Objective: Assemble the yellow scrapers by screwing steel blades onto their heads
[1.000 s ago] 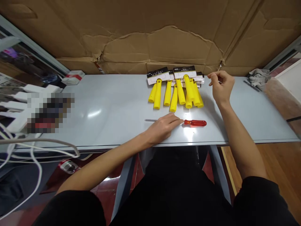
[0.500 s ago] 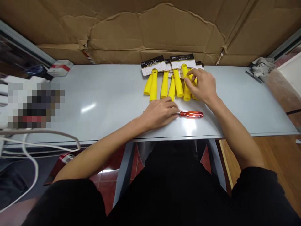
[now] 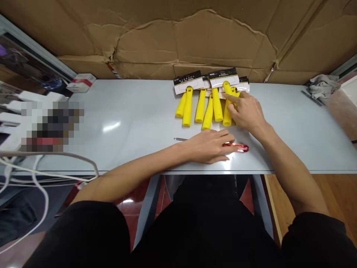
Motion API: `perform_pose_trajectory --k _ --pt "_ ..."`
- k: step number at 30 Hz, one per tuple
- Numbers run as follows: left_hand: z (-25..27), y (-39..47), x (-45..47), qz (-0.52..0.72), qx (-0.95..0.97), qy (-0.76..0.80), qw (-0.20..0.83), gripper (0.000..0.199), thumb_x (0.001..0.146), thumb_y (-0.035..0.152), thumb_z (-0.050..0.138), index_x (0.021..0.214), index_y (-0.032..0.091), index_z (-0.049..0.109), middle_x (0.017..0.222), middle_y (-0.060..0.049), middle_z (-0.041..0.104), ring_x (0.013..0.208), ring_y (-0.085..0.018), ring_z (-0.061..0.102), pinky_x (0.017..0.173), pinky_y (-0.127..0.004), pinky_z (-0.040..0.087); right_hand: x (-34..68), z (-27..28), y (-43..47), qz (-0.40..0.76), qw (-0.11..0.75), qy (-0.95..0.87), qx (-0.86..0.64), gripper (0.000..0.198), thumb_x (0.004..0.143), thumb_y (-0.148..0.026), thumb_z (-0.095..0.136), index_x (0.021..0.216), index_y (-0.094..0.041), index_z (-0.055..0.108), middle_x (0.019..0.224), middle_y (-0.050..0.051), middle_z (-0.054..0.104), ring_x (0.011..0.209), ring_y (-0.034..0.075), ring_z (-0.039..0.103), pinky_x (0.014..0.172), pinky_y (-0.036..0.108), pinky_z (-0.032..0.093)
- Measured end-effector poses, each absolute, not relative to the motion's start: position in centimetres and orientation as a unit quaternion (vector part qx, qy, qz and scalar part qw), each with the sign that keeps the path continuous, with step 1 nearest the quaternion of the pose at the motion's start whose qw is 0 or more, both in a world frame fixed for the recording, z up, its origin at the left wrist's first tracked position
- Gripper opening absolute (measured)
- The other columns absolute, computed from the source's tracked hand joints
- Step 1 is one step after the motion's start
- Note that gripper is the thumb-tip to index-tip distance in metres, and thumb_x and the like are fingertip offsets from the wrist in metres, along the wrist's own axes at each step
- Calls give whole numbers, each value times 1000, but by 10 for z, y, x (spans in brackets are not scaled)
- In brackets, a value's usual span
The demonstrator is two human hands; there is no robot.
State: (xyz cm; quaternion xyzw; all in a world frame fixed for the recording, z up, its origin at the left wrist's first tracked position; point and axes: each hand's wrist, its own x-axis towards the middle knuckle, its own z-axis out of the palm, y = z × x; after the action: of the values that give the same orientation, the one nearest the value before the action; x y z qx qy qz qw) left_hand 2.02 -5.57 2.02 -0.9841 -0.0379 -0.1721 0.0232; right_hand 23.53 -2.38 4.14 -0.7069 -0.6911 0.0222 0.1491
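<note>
Several yellow plastic handles [image 3: 186, 108] with black-and-white header cards [image 3: 224, 77] lie side by side at the back of the table. A screwdriver with a transparent red handle [image 3: 243, 147] lies crosswise in front of them, its metal tip pointing left. Over the screwdriver rests my left hand [image 3: 209, 146], palm down, fingers loosely spread across the handle without closing on it. My right hand [image 3: 248, 111] is over the rightmost yellow handles. Its index finger stretches left to the upper part of one handle, thumb apart below; whether it touches cannot be told.
Brown cardboard [image 3: 217, 44] stands along the table's back edge. At the left are a small red-and-white box [image 3: 81, 82], white cables [image 3: 41, 186] and a blurred-out patch. A grey cloth [image 3: 323, 86] and a thin dark stick [image 3: 311, 98] lie at the far right.
My left hand has slid right along the screwdriver, from its shaft to its handle. My right index finger has straightened over a yellow handle. The whole view has shifted slightly.
</note>
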Motion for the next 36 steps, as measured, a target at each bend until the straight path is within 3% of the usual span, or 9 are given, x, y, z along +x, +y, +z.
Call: perform_pose_trajectory --k 4,10,15,17,20,23,26,29,36 --pt "3 -57 27 -160 -980 -97 71 39 114 16 48 149 23 65 107 -7 76 91 -20 67 58 -32 39 240 40 -26 12 212 -687 -695 62 100 -36 42 154 -34 71 112 13 63 88 15 53 104 47 55" --pt "6 -44 24 -279 -948 -108 107 26 114 23 55 132 16 73 104 -8 80 99 -24 74 78 -37 58 245 39 -34 -28 332 -688 -645 60 104 -37 37 153 -30 72 105 12 60 92 13 56 99 35 55" --pt "34 -19 20 -434 -832 -242 -246 42 114 54 57 131 18 73 117 -10 83 109 -22 78 101 -40 64 227 43 -48 -76 367 -707 -599 61 107 -41 35 156 -28 67 107 12 61 93 13 58 91 29 55" --pt "44 -6 24 -426 -781 -225 -397 55 113 66 52 140 21 67 124 -12 81 113 -22 79 99 -38 66 217 40 -53 -88 369 -728 -571 59 107 -44 37 154 -25 67 112 13 63 95 13 61 84 27 53" --pt "50 8 27 -428 -736 -185 -491 59 110 71 55 143 24 62 127 -11 79 109 -23 81 91 -36 68 208 35 -58 -60 379 -771 -508 53 108 -48 43 148 -22 66 116 11 68 89 11 62 75 25 49" --pt "50 12 19 -439 -734 -196 -479 53 108 67 62 140 25 63 123 -10 79 94 -21 82 80 -33 69 212 39 -57 10 495 -720 -487 46 110 -52 43 139 -21 60 104 7 67 76 7 56 71 23 47" --pt "47 10 4 -425 -756 -226 -444 51 109 65 62 134 23 72 115 -9 80 75 -17 77 70 -31 65 225 48 -50 40 606 -616 -502 49 109 -60 46 136 -21 55 106 8 63 87 9 59 79 24 53" --pt "42 10 -6 -412 -775 -239 -416 51 109 63 64 136 21 77 116 -10 83 72 -14 75 72 -31 64 236 49 -40 108 590 -624 -500 58 104 -72 49 130 -21 58 115 9 63 99 11 63 88 26 57" --pt "31 21 -16 -394 -855 -263 -209 48 112 58 58 147 30 73 135 -8 83 101 -20 82 94 -35 63 240 31 -36 322 574 -599 -457 70 93 -85 61 89 -15 61 85 5 58 77 6 52 69 21 50"
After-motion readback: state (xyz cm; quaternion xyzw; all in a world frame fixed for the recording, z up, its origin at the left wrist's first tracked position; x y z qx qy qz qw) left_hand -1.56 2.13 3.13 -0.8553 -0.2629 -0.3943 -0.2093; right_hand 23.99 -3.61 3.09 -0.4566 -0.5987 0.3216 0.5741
